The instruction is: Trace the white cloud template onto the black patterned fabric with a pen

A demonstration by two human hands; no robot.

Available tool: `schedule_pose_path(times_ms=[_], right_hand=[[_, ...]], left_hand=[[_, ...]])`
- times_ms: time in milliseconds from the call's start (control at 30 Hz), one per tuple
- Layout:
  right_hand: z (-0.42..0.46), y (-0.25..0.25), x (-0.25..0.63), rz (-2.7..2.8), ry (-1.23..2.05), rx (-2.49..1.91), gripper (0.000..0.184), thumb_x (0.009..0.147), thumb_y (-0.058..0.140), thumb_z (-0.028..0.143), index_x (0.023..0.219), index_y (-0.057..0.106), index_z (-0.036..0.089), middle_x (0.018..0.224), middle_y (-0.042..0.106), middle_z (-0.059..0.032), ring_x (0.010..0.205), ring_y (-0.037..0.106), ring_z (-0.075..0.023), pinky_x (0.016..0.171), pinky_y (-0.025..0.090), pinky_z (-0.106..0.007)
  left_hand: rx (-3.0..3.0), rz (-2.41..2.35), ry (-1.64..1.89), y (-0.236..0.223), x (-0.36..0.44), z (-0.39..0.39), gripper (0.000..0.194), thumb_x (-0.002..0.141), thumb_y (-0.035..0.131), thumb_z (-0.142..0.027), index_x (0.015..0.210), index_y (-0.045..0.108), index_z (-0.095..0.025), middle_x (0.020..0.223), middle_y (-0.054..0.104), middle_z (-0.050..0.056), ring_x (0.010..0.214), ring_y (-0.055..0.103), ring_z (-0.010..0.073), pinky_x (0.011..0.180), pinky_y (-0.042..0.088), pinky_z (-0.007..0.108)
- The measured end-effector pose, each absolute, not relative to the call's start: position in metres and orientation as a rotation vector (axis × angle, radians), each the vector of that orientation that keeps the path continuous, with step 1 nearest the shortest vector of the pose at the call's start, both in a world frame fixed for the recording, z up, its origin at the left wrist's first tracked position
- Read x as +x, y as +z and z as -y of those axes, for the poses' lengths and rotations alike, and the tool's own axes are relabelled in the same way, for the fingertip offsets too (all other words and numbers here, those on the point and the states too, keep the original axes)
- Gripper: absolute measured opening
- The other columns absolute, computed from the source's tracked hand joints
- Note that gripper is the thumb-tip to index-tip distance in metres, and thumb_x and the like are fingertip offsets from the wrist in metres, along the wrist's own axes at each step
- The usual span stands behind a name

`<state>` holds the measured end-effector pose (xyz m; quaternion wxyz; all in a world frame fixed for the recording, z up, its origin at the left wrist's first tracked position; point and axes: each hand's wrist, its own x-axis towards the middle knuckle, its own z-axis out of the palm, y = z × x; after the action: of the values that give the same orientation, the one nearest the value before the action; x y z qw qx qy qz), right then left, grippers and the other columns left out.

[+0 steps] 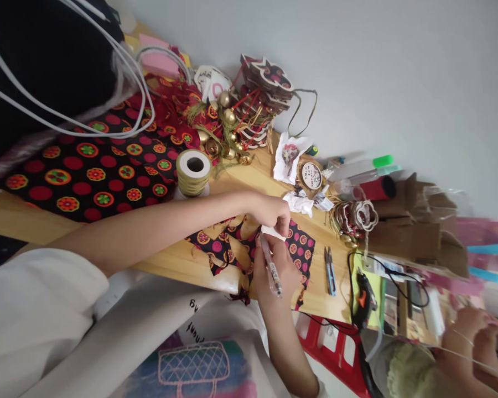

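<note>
Worktop [323,233]: crowded around both hands; a sweep of either arm could push small things off the near edge.
Large dotted cloth [72,163]: lies beside the left forearm; a dragging elbow could pull it, and the ribbon spool [193,174] near it could topple.
Small dotted cloth [302,250]: flat under the hands, cut scraps [218,243] beside it; rucked by a wrist, it would spoil any line.
Right hand [280,273]: fingers closed around a clear pen, its point towards the white piece; this wrist could shift the cloth.
Left hand [271,211]: fingers bent down at the white piece; light pressure could let it slide.
Glue gun [364,304]: beyond the snips [330,272]; its cable could snag; heat, I cannot tell.
Pen [270,265]: may skip or catch on the weave.
White piece [273,232]: on the small cloth, partly hidden; easily skewed.
</note>
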<state>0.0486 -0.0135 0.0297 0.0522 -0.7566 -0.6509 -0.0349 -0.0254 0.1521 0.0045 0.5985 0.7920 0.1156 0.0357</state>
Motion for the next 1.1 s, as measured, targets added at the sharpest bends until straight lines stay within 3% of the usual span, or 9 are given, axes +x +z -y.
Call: schedule_pose_path(times_ms=[267,567,767,1100], right_hand=[[0.0130,0.0241,0.0496,2.042,-0.190,-2.245,0.026,0.097,0.045,0.032,0.096,0.068,0.019,0.073,0.073,-0.0026,0.058,0.062,-0.0132,0.053,0.029,-0.023],[0.0136,0.0206,0.0445,2.089,-0.381,-2.166,0.029,0.100,0.041,0.029,0.098,0.069,0.019,0.073,0.072,-0.0019,0.057,0.061,-0.0125,0.053,0.029,-0.026],[0.0091,0.0224,0.0443,2.101,-0.400,-2.161,0.029,0.101,0.040,0.026,0.097,0.068,0.019,0.070,0.070,-0.0011,0.057,0.061,-0.0134,0.053,0.029,-0.026],[0.0077,0.0243,0.0427,2.091,-0.314,-2.268,0.027,0.099,0.040,0.025,0.097,0.067,0.019,0.069,0.069,-0.0017,0.057,0.059,-0.0137,0.053,0.025,-0.026]], left_hand=[[1.854,-0.264,0.073,0.0073,-0.0258,-0.1524,0.055,0.057,0.042,0.013,0.092,0.076,-0.013,0.103,0.076,0.006,0.100,0.069,0.0170,0.085,0.051,0.024],[1.863,-0.267,0.093,0.0079,-0.0264,-0.1522,0.055,0.055,0.044,0.013,0.089,0.076,-0.016,0.099,0.077,0.001,0.098,0.069,0.0154,0.082,0.050,0.021],[1.854,-0.270,0.087,0.0098,-0.0264,-0.1519,0.052,0.057,0.047,0.015,0.091,0.077,-0.012,0.100,0.077,0.006,0.096,0.070,0.0185,0.081,0.051,0.023],[1.839,-0.271,0.085,0.0082,-0.0260,-0.1522,0.053,0.054,0.047,0.013,0.087,0.078,-0.015,0.095,0.077,0.002,0.094,0.070,0.0167,0.079,0.051,0.021]])
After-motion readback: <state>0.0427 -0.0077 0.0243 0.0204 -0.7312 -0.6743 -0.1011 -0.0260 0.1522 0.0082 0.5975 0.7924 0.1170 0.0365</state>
